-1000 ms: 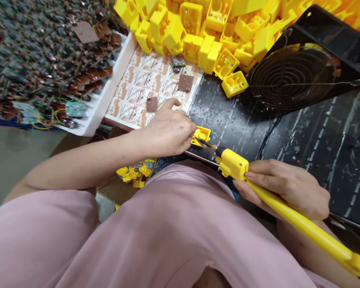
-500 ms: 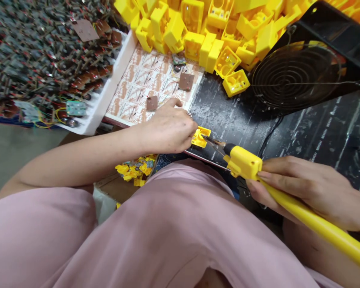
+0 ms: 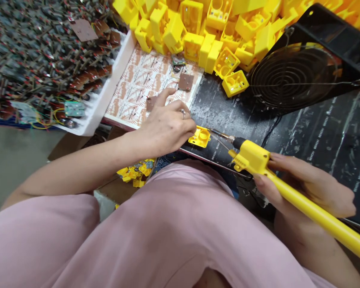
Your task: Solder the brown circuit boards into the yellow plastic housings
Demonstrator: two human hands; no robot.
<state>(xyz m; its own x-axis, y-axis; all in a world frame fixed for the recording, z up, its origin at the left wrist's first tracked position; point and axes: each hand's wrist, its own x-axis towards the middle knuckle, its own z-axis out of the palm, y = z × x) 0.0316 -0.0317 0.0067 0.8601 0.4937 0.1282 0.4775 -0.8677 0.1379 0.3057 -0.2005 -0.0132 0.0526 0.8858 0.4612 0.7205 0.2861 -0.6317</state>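
Observation:
My right hand (image 3: 312, 188) is closed around the yellow handle of a soldering iron (image 3: 253, 156), with a thin wire guide along its metal tip. That tip points left, at the right edge of a small yellow plastic housing (image 3: 200, 137) lying open side up near the bench's front edge. My left hand (image 3: 169, 128), a ring on one finger, grips the housing's left side. Its index finger reaches out over a brown circuit board (image 3: 151, 103); the fingertips at the housing are partly hidden. Another brown board (image 3: 186, 82) lies beyond.
Yellow housings (image 3: 192, 46) are piled at the back. A black fan (image 3: 285, 78) stands at the right on the dark bench (image 3: 312, 132). At the left, a white foam tray (image 3: 100, 108) holds many wired boards. Below the bench edge are more yellow parts (image 3: 138, 174).
The soldering iron's tip has drawn back to the right, from inside the housing to its edge. My left index finger has stretched out, away from the housing.

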